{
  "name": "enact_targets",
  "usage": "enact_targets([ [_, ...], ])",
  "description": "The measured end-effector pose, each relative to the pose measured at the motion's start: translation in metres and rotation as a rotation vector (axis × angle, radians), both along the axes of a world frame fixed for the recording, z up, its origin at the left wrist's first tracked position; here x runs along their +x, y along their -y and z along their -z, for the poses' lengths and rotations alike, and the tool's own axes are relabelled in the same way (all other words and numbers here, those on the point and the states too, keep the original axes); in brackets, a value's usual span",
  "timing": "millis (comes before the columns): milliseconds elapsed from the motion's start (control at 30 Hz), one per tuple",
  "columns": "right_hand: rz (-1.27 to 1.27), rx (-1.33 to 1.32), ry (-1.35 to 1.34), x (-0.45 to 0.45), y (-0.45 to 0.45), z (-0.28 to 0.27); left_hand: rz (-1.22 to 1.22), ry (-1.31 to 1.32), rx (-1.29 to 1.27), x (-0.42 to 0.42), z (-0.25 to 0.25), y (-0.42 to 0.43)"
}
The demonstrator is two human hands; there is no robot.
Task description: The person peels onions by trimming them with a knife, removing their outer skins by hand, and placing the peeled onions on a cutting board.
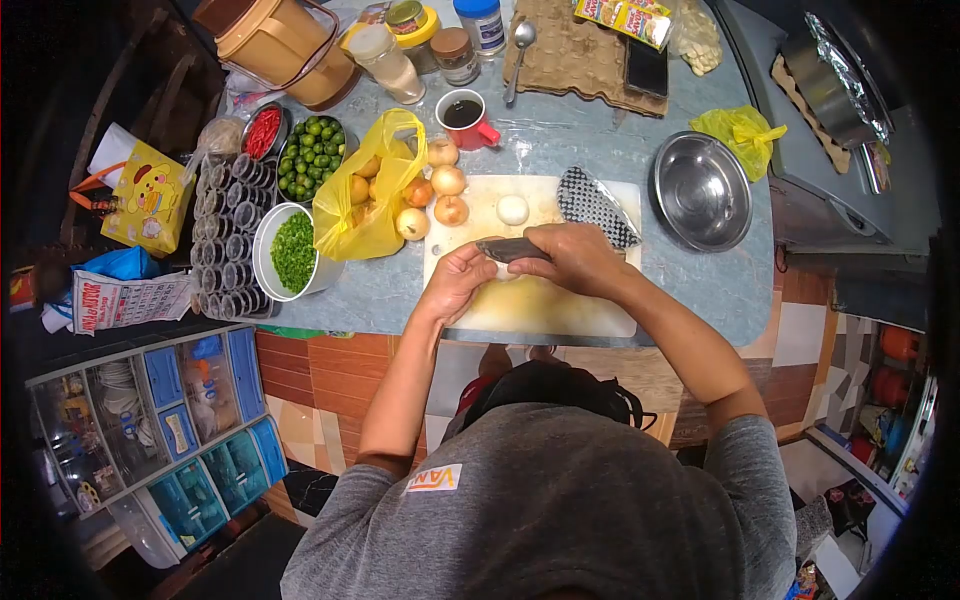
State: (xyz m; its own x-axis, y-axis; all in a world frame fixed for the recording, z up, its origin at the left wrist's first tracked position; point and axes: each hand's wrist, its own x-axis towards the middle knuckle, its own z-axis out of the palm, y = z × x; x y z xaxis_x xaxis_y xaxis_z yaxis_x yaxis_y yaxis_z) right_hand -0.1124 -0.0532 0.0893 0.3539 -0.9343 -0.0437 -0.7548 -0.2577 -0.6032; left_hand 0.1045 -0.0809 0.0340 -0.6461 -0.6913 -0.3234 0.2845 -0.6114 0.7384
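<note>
Over the white cutting board (pixel 610 300), my right hand (pixel 580 258) grips a knife (pixel 507 250), its dark blade pointing left. My left hand (pixel 458 283) is closed beneath the blade on a pale onion (pixel 506 271), mostly hidden by fingers and knife. Just beyond the hands, a peeled white onion (pixel 513 210) rests on the board. To its right lies a folded black-and-white patterned cloth or packet (pixel 597 207). Several unpeeled onions (pixel 449 181) stand along the board's left edge, beside a yellow plastic bag (pixel 385 215) with more inside.
A steel bowl (pixel 703 190) stands right of the board. On the left are a white tub of chopped green onions (pixel 293 252), a bowl of small green limes (pixel 312 155) and lidded cups (pixel 238 220). A red mug (pixel 464 118), jars and an egg tray (pixel 570 60) stand at the back.
</note>
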Motion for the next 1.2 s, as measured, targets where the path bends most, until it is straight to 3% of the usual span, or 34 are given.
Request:
enact_targets([
  [167, 0.049, -0.240, 0.031, 0.007, -0.004, 0.015, -0.058, 0.020, 0.164, 0.002, 0.013, 0.002],
  [300, -0.080, -0.071, -0.063, 0.020, -0.027, 0.017, -0.171, 0.061, 0.237, 0.004, 0.015, 0.007],
  [433, 0.121, -0.006, 0.089, 0.011, -0.033, 0.038, -0.204, -0.009, 0.303, 0.008, 0.010, 0.011],
  [533, 0.249, 0.094, 0.008, 0.006, -0.027, 0.048, -0.185, -0.030, 0.298, 0.010, 0.011, 0.008],
  [667, 0.262, 0.045, 0.122, 0.009, -0.022, 0.064, -0.115, -0.083, 0.322, 0.013, 0.013, 0.007],
  [867, 0.261, 0.146, 0.206, 0.013, -0.008, 0.041, -0.031, -0.326, 0.365, 0.020, 0.030, 0.012],
  [967, 0.277, 0.099, 0.224, 0.017, -0.003, 0.032, -0.146, -0.124, 0.297, 0.008, 0.009, 0.007],
  [1200, 0.245, -0.003, 0.248, 0.021, 0.002, 0.021, -0.011, -0.282, 0.336, 0.005, 0.006, 0.012],
])
